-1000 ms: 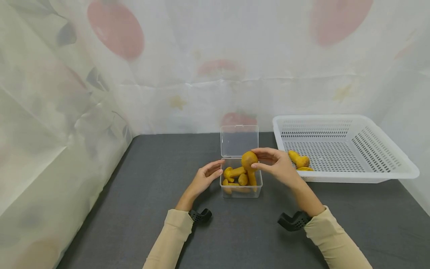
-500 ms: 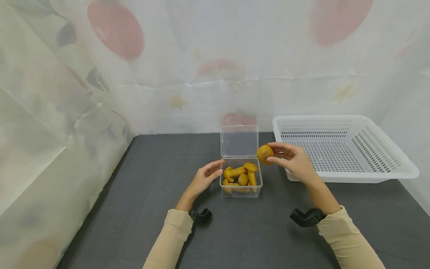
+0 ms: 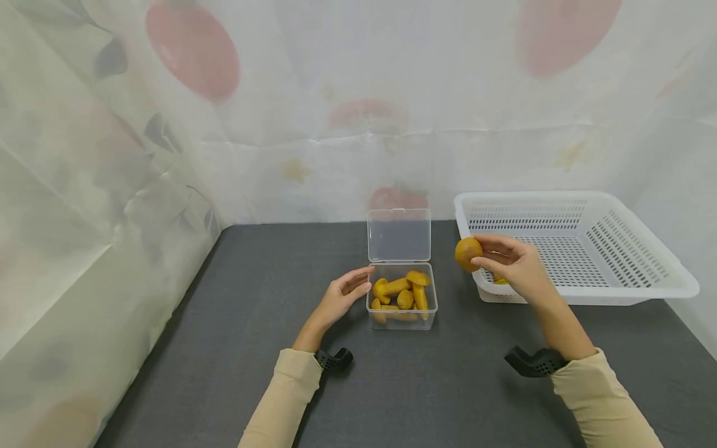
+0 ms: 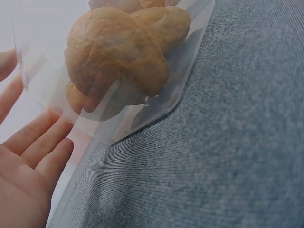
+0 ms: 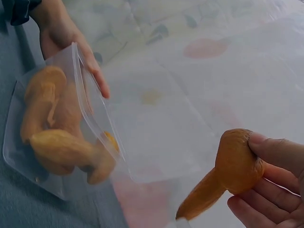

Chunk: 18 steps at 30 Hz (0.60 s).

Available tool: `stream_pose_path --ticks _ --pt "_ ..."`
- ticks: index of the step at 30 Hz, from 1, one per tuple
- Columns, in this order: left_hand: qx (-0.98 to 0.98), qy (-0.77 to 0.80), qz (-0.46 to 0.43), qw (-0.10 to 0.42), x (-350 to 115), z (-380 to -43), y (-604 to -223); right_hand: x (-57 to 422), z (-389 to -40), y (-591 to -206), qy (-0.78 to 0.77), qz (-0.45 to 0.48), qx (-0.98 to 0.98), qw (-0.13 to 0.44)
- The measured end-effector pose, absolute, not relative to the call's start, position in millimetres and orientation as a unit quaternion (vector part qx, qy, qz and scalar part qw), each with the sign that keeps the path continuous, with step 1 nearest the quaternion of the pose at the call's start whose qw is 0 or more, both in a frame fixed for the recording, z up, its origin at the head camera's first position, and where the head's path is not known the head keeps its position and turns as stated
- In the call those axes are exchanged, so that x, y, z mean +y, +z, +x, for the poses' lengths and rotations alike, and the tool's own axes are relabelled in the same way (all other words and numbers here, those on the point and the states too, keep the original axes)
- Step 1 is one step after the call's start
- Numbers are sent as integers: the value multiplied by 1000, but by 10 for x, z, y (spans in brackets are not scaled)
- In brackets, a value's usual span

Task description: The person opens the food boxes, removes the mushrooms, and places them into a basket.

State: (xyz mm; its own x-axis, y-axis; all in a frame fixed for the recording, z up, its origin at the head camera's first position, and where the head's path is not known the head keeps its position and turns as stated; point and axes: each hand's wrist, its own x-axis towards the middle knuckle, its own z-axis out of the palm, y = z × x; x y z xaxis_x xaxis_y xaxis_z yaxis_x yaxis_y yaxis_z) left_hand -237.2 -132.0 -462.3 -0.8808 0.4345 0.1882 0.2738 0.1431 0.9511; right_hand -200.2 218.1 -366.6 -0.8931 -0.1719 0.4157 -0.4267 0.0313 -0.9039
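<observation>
A yellow-brown mushroom (image 3: pixel 468 254) is pinched by its cap between the thumb and fingers of my right hand (image 3: pixel 514 264), up at the left rim of the white basket (image 3: pixel 610 291). Its stem points away from the palm in the right wrist view. Several more mushrooms (image 3: pixel 420 294) lie in the clear plastic box (image 3: pixel 434 286). My left hand (image 3: pixel 343 296) has its fingertips at the box's left rim, fingers nearly straight. In the left wrist view, the fingers (image 4: pixel 35 135) show beside the transparent wall.
The box's hinged lid (image 3: pixel 399 235) stands raised at the back. Inside the basket's near left corner, a bit of yellow mushroom (image 3: pixel 500 280) shows past my right hand. A dark cloth (image 3: pixel 269 298) covers the table, and a printed curtain (image 3: pixel 313 174) hangs behind it.
My right hand has moved right from over the box to the basket's left edge, carrying the mushroom along. The left hand and the box have stayed in place.
</observation>
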Motion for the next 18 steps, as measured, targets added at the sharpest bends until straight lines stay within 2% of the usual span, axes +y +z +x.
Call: stream_pose_path --ticks 18 --pt "756 608 233 68 -1320 -2365 -4620 2568 -2009 -3701 625 203 -736 165"
